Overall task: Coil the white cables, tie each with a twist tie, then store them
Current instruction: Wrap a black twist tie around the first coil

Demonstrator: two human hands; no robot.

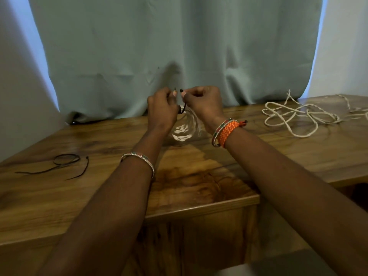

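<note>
Both hands are raised just above the glossy brown wooden counter (199, 176), close together near its far edge, in front of the pale green curtain (179, 46). The left hand (162, 110) is closed, pinching one end of a thin black twist tie (183, 108) between thumb and fingertip. The right hand (203, 100) is closed likewise on the other end, whose small dark tip shows just above its thumb. The two ends stand upright and slightly apart between the hands.

The tie runs down from the fingers and loops around the top of a coiled white braided cable (186, 128). The coil hangs directly below and between the two hands, partly hidden by the left wrist. Its lower loops rest on or just above the counter; which, I cannot tell. The strands lie bunched in a compact oval.

Well apart to the right, a second white cable (298, 116) lies loose and tangled in open loops on the counter. To the left, near the counter's front, spare black ties (65, 162) lie flat, one curled into a ring.
</note>
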